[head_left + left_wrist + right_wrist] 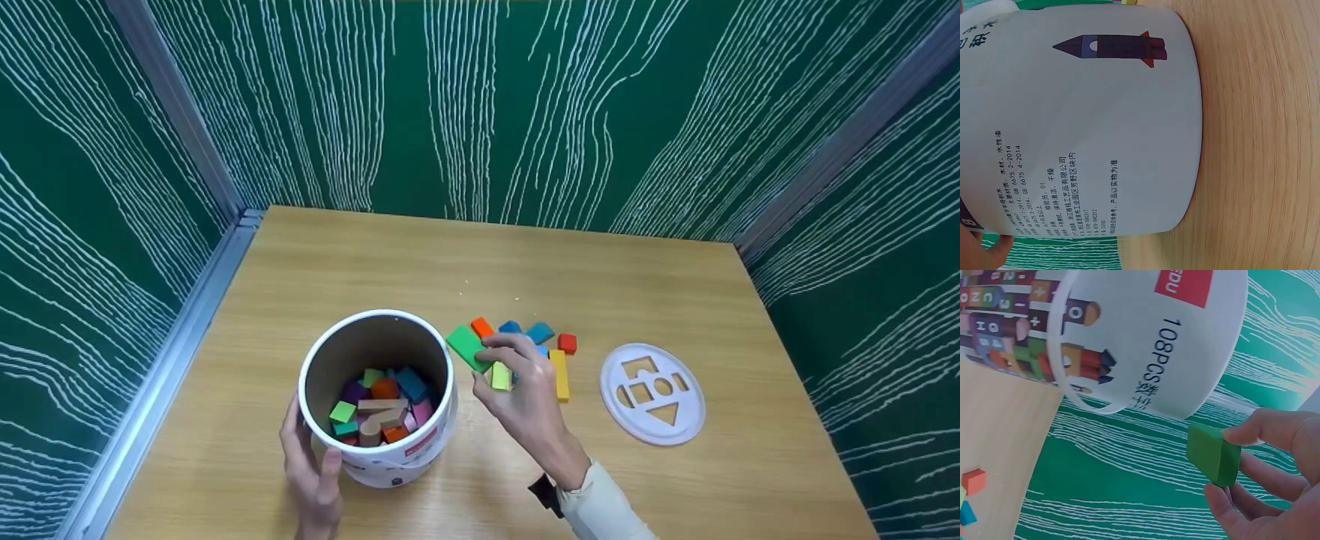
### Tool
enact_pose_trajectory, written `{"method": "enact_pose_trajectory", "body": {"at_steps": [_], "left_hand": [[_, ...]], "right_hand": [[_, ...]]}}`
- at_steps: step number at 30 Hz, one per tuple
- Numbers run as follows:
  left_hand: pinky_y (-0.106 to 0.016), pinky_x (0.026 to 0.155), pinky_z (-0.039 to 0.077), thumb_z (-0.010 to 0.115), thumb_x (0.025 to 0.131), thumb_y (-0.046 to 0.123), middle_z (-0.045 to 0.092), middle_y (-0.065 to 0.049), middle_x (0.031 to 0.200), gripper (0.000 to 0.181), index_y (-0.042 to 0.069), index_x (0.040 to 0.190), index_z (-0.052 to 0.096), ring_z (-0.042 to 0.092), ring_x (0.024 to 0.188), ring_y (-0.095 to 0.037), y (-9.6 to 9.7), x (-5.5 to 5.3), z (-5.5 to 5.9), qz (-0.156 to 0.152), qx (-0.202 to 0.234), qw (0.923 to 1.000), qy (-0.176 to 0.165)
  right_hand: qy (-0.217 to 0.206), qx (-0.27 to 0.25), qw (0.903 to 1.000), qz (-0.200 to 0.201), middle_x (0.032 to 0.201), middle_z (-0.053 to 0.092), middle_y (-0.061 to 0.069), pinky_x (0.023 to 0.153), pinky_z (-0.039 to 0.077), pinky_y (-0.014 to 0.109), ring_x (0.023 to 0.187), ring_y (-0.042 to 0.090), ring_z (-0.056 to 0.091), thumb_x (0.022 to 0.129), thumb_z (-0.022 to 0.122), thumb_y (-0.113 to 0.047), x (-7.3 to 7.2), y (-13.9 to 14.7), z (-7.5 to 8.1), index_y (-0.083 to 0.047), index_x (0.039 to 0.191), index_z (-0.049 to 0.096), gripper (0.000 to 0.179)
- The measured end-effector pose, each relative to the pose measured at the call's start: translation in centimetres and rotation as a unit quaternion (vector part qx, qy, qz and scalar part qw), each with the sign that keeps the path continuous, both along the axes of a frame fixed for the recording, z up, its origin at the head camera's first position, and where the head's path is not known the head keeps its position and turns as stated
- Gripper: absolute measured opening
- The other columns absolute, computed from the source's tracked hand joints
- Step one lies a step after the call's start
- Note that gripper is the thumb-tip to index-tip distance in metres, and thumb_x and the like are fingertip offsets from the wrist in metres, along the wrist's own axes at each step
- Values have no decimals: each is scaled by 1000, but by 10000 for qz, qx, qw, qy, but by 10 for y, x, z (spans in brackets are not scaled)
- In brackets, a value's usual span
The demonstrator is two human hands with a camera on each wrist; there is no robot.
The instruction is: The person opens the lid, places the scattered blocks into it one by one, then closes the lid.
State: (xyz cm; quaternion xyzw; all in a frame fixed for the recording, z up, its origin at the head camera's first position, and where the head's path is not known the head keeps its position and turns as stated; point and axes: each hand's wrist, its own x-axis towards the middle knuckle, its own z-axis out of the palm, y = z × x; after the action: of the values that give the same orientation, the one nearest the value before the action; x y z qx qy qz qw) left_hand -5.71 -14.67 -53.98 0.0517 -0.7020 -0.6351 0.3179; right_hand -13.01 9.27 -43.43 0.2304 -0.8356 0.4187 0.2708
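A white round bucket [397, 469] stands on the table, with several coloured wooden blocks [384, 417] inside. My left hand [307, 480] holds its outer left wall, thumb just below the rim; in the left wrist view this hand [988, 256] shows only in the lower left corner beside the printed bucket wall [1084, 124]. Between thumb and fingers, my right hand [529, 397] pinches a flat green rectangular block [465, 346], raised close beside the bucket's right rim. The right wrist view shows the same green block [1205, 453] at the fingertips.
Beyond and below my right hand lie loose blocks, among them a long yellow one [559, 375], a red cube [568, 344] and a light green one [501, 376]. A white lid [630, 421] with shaped holes lies farther right. Green, white-lined panels [465, 112] surround the table [675, 277].
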Motion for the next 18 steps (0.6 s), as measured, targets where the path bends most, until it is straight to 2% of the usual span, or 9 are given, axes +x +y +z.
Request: {"method": "enact_pose_trajectory", "body": {"at_steps": [6,11,18], "left_hand": [[-31,111,26,50,84,7,35,-10,148,65,8,146,31,32,134,-21,-1,0,-2,-3,21,10000,68],[-28,110,26,50,85,6,35,-12,147,64,7,146,31,33,134,-21,-1,0,-4,31,-49,9999,135],[-31,111,26,51,86,9,34,-7,149,64,11,147,30,31,136,-21,0,1,1,59,17,9999,-158]], "right_hand": [[98,31,9997,236,100,65,5,77,55,30,92,18,59,64,80,3,1,-5,6,-5,82,73,21],[-26,138,9991,411,102,66,4,80,54,29,96,15,57,67,81,-1,2,-10,12,-6,83,73,18],[-185,186,9973,680,104,65,5,79,54,25,97,16,57,71,79,0,3,-19,16,-4,85,73,16]]}}
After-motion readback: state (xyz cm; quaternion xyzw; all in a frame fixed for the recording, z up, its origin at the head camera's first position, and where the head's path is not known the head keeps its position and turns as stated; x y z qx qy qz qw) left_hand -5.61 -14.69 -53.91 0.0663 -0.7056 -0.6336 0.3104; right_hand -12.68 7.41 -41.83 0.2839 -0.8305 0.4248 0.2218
